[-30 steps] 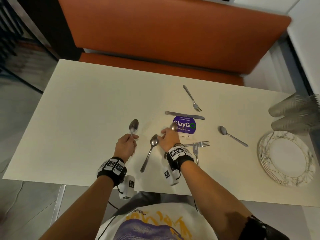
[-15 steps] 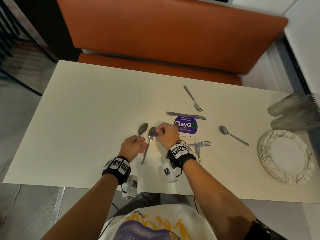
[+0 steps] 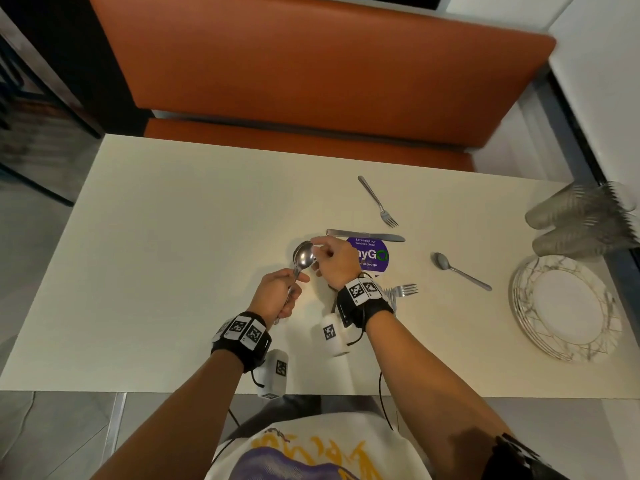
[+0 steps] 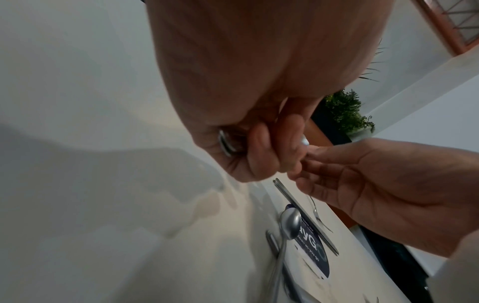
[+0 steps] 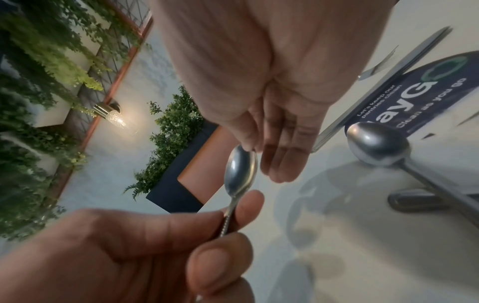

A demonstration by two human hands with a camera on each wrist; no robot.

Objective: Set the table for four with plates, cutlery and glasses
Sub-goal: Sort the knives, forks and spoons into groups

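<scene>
Your left hand (image 3: 277, 295) gripped stacked spoons (image 3: 304, 255); your right hand (image 3: 336, 261), fingers straight, touched them. Plates (image 3: 568, 308), glasses (image 3: 581, 220) unplaced, no setting laid.

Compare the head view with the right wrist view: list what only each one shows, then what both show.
Only the head view: the stack of plates at the table's right end, the glasses lying beside it, a lone spoon, the forks behind the right wrist, and the orange bench.
Only the right wrist view: a wall of plants, a lit lamp, and a spoon on the table by the sticker.
Both: the left hand gripping held spoons, the right hand touching the bowl, the purple sticker, and the knife.
</scene>
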